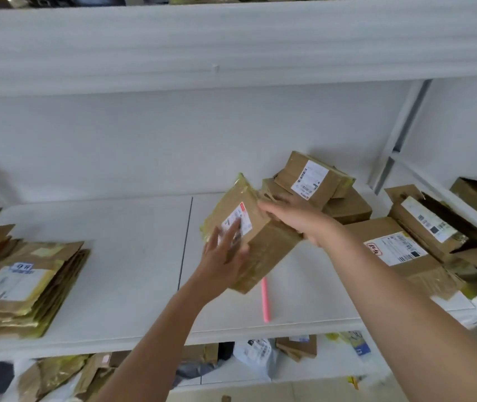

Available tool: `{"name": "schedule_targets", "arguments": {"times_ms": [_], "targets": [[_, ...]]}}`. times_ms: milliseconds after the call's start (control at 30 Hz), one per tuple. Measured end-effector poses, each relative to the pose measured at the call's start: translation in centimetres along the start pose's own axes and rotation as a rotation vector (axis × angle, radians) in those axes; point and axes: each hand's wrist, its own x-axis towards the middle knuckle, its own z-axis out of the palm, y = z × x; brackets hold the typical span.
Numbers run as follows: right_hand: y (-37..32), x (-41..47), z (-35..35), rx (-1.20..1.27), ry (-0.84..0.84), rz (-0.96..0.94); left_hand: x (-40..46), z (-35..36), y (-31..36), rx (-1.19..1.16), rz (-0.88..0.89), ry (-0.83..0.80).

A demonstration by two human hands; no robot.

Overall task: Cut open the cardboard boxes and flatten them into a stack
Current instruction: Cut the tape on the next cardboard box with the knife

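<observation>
Box in both hands, tilted above the shelf

Box [253, 236], taped and labelled, hangs in the air over the white shelf [115, 256], its long axis slanting from upper left down to lower right. The right hand [295, 219] grips its far upper side, fingers [269, 208] curled over the edge by the label; the left hand [222, 253] lies flat against the near face, its fingers straight and spread, steadying rather than clasping. A pink cutter [265, 300] lies on the shelf just below the box, and I judge it nearer the left hand. The flattened stack [25, 282] sits well to the left of the box, the uncut pile [330, 192] just behind it to the right. Next, I judge, the box goes down beside the cutter for slitting its tape.
</observation>
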Motion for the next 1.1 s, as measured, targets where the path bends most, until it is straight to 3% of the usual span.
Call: {"name": "schedule_targets", "arguments": {"times_ms": [133,333,567,767,933,1000,1067,1100], "targets": [[-0.2,0.9,3.3,0.189,-0.158,-0.089,-1.5,-2.4,-0.4,-0.286,-0.283,0.079],[3.4,1.7,9.8,-0.102,-0.265,-0.172,-3.0,-3.3,-1.7,-0.214,-0.542,0.135],[5.2,2.1,9.9,-0.056,-0.299,-0.157,-3.0,-3.7,-2.6,-0.285,-0.557,0.119],[7.5,2.9,9.3,-0.290,-0.196,-0.159,-2.5,-1.1,-2.9,-0.319,-0.575,0.020],[9.6,3.5,9.1,-0.160,-0.230,-0.211,-1.2,-0.5,-4.0,-0.330,-0.590,0.089],[10.2,3.8,8.3,0.014,-0.295,-0.172,-0.7,-0.9,-4.1,-0.329,-0.616,0.105],[11.4,4.4,7.3,0.154,-0.157,-0.085,-0.3,-0.9,-4.0,-0.323,-0.652,0.110],[12.3,4.8,6.8,0.104,-0.028,-0.068,-0.1,-0.9,-4.0,-0.325,-0.668,0.107]]}}
